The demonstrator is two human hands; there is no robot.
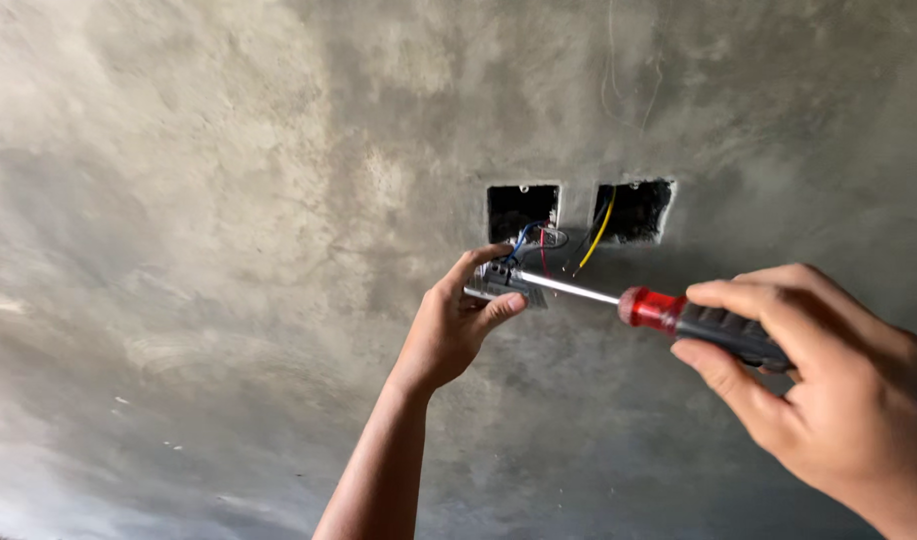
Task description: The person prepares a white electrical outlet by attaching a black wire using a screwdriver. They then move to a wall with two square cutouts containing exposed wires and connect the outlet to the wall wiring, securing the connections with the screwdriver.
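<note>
Two hands work at a bare grey plaster wall (229, 200), and I watch them from the head camera. My left hand (454, 325) reaches up from the near bottom of the scene on a bare forearm and pinches a small grey switch module (501, 281) between thumb and forefinger; the thumb lies along its lower edge, the forefinger curls over its top, and the other fingers fold in behind. The module sits just below the left wall box (522, 211), a square hole cut in the plaster. Blue, red and dark wires (539, 240) run from that hole down to the back of the module.

My right hand (829, 390) fills the near right corner and grips a screwdriver (669, 312) with a red and black handle. Its fingers wrap over the black part of the handle, pressed together, with the thumb underneath. The steel shaft points left, and its tip meets the right end of the module, close to my left forefinger; I cannot tell whether it sits in a screw.

To the right of the first hole is a second wall box (634, 210), rougher at its edges, with a yellow wire (597, 235) hanging out of it, near the shaft but apart from it.
</note>
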